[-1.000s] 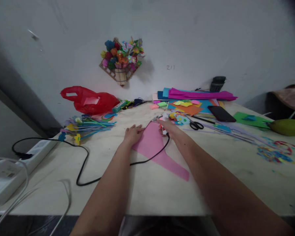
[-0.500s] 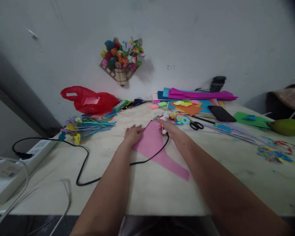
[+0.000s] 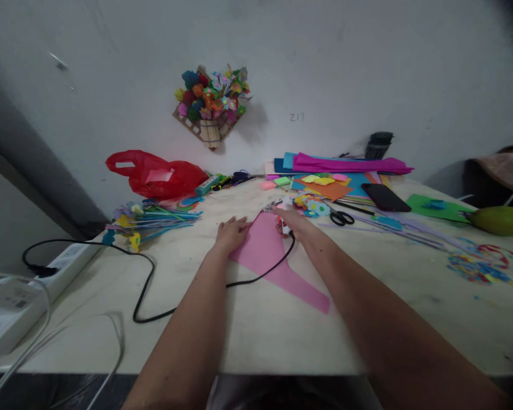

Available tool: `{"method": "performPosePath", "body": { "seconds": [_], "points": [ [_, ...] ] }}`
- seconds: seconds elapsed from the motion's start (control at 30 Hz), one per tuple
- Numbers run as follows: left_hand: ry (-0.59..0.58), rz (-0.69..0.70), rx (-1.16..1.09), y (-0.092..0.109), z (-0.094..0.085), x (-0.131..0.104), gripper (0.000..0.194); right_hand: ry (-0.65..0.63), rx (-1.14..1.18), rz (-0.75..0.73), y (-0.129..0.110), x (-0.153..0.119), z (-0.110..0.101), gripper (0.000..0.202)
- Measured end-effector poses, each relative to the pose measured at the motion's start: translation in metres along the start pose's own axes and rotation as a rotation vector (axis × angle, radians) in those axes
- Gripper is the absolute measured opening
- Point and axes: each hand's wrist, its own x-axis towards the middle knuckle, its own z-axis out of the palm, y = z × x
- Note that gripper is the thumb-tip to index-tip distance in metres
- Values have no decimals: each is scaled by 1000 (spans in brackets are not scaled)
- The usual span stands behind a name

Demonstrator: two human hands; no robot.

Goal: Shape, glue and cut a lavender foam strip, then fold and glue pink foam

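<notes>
A pink sheet (image 3: 263,245), apparently felt or foam, lies on the table with a narrow strip reaching toward the front right. My left hand (image 3: 229,236) rests flat on its left edge, fingers stretched out and pressing down. Beyond the sheet's far corner, my right hand (image 3: 291,222) is closed around a white corded glue gun (image 3: 286,226), mostly hidden by the hand. Its metal front end sits by the sheet's far tip. From its back a black cord (image 3: 256,280) crosses the sheet and passes under my left forearm.
Black-handled scissors (image 3: 342,218) and paper flowers (image 3: 316,206) lie just right of my right hand. A phone (image 3: 385,197) and coloured sheets (image 3: 342,165) are farther back. On the left are stemmed flowers (image 3: 154,219), a red bag (image 3: 154,176) and a power strip (image 3: 70,265).
The sheet's far tip and the metal front end of the glue gun have shifted very slightly. Both hands otherwise keep their places.
</notes>
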Motion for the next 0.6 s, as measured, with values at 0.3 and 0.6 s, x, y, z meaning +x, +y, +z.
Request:
{"method": "performPosePath", "body": {
  "seconds": [0.3,0.6],
  "points": [
    [1,2,-1,-1,0,1,36,-14,-53,-40,-2,-6,1,27],
    [7,-1,-7,-2,2,2,36,-41,-43,-47,0,-5,0,29]
  ]
}}
